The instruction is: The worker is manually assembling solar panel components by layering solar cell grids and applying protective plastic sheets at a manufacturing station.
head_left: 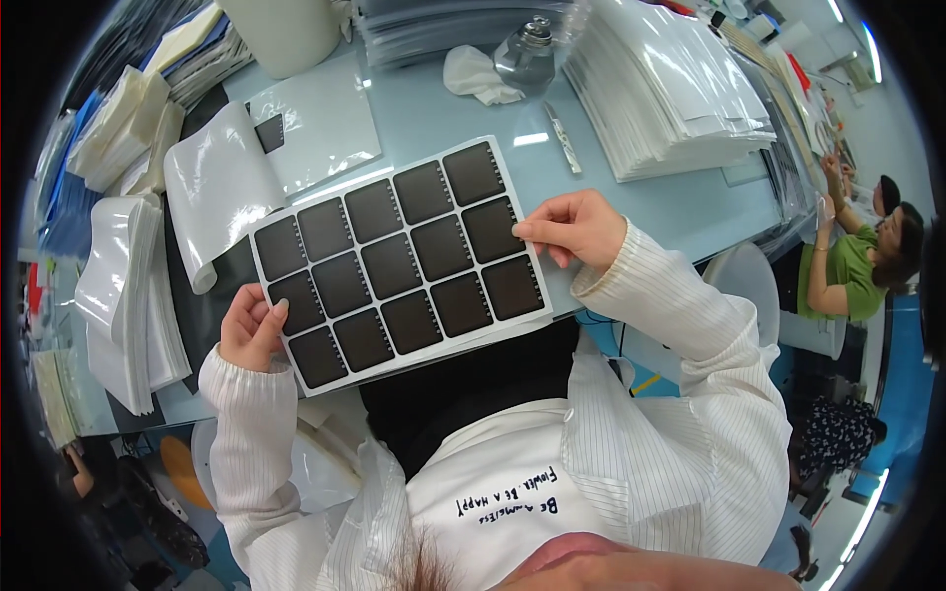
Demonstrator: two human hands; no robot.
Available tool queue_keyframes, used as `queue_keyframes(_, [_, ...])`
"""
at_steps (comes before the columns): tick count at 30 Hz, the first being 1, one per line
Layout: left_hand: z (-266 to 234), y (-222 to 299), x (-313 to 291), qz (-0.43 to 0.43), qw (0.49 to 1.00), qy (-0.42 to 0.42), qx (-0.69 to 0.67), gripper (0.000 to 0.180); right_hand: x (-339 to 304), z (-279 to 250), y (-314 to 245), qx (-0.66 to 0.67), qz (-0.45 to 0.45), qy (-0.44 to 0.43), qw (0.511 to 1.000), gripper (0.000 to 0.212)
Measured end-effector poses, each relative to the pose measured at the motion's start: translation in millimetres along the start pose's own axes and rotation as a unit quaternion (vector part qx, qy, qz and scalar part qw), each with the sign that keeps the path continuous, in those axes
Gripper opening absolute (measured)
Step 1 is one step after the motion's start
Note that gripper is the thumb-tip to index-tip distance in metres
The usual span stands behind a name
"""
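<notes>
A sheet (391,264) of dark squares is being held at both sides.
The left hand (251,330) is pinching its left edge, the right hand (579,229) its right; it is slanting across the near edge of the table (680,212), a bottle (525,61) standing beyond.

Bright light; strip lights (872,51) at right; white glare on the tabletop (680,212); curved, blackened picture edges.

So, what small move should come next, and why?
Perhaps ease the sheet of black squares forward: its near edge seems to reach the front edge of the table, and the left hand and right hand hold opposite ends.
</notes>
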State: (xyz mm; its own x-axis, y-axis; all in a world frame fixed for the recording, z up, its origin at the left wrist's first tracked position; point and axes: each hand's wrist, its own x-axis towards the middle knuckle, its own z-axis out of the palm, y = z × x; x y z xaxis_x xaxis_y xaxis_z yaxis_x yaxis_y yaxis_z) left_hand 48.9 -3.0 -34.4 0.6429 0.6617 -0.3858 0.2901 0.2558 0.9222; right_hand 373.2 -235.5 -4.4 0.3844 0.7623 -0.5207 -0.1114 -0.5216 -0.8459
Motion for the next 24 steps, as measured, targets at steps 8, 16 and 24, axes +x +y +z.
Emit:
queue_keyframes(8, [-11,-7,-10,0.056,0.998,-0.011,-0.003,0.027,3,1,7,0.001,0.011,0.002,1.0,0.017])
queue_keyframes(16, [-10,-6,-12,0.085,0.995,-0.003,-0.054,0.046,18,7,19,-0.39,-0.286,0.217,0.848,0.037])
queue_keyframes(24, [-16,-14,-9,0.048,0.994,-0.039,-0.092,0.061,63,11,22,-0.477,-0.396,0.226,0.751,0.043])
